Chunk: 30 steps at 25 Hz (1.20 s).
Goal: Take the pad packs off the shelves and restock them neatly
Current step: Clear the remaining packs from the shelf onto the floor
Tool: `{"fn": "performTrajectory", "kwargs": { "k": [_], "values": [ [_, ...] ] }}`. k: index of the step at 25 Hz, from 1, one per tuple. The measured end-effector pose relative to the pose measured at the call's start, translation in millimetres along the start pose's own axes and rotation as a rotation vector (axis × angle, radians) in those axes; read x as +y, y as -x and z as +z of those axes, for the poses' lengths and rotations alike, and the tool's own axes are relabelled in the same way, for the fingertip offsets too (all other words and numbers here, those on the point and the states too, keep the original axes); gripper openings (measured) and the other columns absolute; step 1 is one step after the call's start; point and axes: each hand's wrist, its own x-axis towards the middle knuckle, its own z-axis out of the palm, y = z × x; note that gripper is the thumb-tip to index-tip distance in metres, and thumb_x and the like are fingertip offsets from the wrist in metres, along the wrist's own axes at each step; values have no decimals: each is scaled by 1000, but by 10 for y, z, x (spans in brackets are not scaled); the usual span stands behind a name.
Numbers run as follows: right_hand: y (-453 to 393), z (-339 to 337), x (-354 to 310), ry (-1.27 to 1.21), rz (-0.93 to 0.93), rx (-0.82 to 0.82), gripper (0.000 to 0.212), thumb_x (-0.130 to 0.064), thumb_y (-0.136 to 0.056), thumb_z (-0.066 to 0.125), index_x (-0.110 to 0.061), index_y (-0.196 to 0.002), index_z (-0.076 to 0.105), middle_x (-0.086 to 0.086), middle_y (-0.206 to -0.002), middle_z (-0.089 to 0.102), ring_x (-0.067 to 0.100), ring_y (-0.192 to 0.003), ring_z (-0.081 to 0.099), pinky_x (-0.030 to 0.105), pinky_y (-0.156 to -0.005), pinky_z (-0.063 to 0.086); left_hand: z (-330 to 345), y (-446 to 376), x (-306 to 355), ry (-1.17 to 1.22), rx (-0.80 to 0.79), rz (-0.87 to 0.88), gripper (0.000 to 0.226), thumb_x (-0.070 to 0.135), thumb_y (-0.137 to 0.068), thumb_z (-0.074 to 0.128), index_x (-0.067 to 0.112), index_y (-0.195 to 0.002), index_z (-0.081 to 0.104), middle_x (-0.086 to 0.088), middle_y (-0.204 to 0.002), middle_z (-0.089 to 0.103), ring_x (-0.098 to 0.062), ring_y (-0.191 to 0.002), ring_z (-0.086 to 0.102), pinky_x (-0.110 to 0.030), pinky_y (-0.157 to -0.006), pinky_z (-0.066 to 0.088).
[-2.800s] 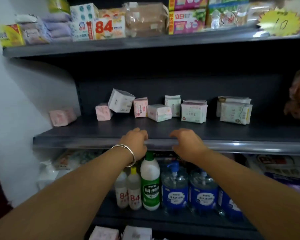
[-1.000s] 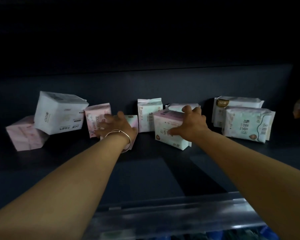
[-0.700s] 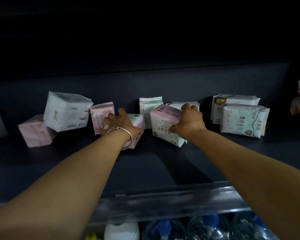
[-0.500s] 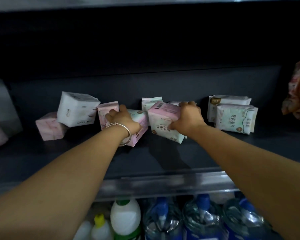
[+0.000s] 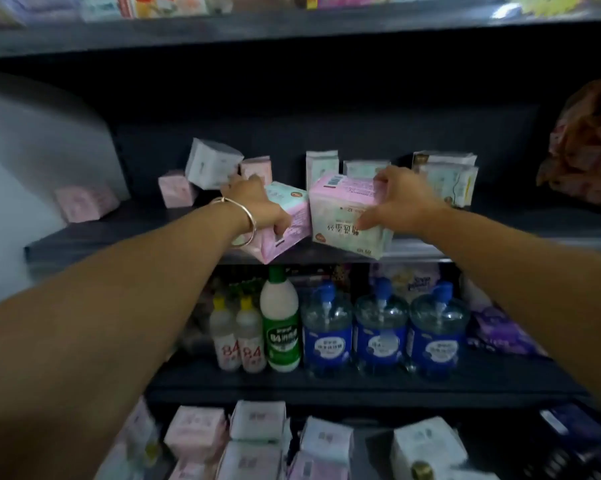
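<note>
Together we reach both arms forward over the front edge of the middle shelf point(image 5: 125, 233), elbows low and forearms rising toward the packs. Our left hand point(image 5: 257, 206), with a metal bangle point(image 5: 243, 220) on its wrist, is turned knuckles up and curls its fingers round a pink and mint pad pack point(image 5: 285, 223), which tilts with one corner hanging past the shelf lip. Our right hand point(image 5: 401, 199) grips a pink and white pad pack point(image 5: 344, 216) from its right side, thumb on the front face and fingers over the top; the pack sits at the shelf's front edge, just beside the left one. So both hands are clamped, each on its own pack, and the two packs nearly touch.

Behind them more pad packs stand near the back wall: a white box-like pack point(image 5: 212, 162) tilted against a small pink pack point(image 5: 174, 188), and a pale stack at the right point(image 5: 444, 174). On the shelf below stand a green-labelled white bottle point(image 5: 280, 320) and three blue pump bottles point(image 5: 378, 330). Further pad packs lie on the lowest shelf point(image 5: 257, 431), somewhat blurred.
</note>
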Motion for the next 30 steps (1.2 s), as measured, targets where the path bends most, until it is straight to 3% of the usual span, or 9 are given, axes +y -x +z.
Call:
{"fn": "performTrajectory", "kwargs": {
  "k": [2,4,9,14,18,21,26,30],
  "values": [
    [318,3,14,10,2,-62,66,-18,-63,86,-10,-118,49,3,-112,50,16,-94,47,18,-60,38,23,305,-87,-10,-37,9,97,39,-33,72,17,-124,47,-12,-125,38,-31,-109,45,-40,-89,49],
    [634,101,78,44,19,-131,61,-20,-65,85,-11,-115,50,1,-107,49,16,-91,47,19,-55,36,177,570,-209,-34,-74,12,88,37,-41,79,17,-122,50,-12,-120,40,-31,-108,45,-39,-90,49],
    [1124,682,525,94,69,-303,63,-20,-65,85,-9,-115,49,4,-108,53,18,-94,50,30,-74,45,889,928,-559,-113,-197,-2,81,31,-48,82,12,-120,51,-14,-119,39,-31,-110,40,-35,-87,47],
    [1571,1616,1242,150,83,-532,60,-18,-67,82,-9,-114,46,4,-105,50,17,-89,48,22,-64,39,1857,1086,-815,-134,-346,1,79,28,-39,81,11,-111,55,-13,-114,48,-30,-101,48,-31,-73,50],
    [1931,2174,1677,157,104,-645,61,-20,-64,82,-8,-112,45,7,-110,52,19,-90,50,27,-70,42,2384,1175,-962,-81,-412,-6,74,16,-45,82,11,-114,54,-13,-117,47,-25,-95,46,-27,-68,46],
    [2178,2502,1873,136,93,-705,64,-25,-63,83,-10,-114,46,6,-114,51,17,-97,51,25,-76,44,2633,1175,-1007,-96,-404,28,81,17,-48,83,9,-122,51,-16,-124,38,-26,-104,42,-23,-71,38],
    [2534,2916,2017,191,39,-729,75,-34,-67,79,-12,-126,38,7,-127,43,23,-117,40,33,-98,42,2918,1303,-935,-8,-481,69,96,28,-32,73,13,-124,51,-10,-119,36,-29,-115,40,-26,-83,48],
    [2679,3164,2078,198,19,-711,68,-32,-72,75,-10,-123,37,8,-130,38,24,-118,36,31,-95,38,3093,1357,-896,7,-513,105,91,21,-48,81,12,-131,44,-9,-119,34,-26,-120,32,-25,-90,42]
  ]
}}
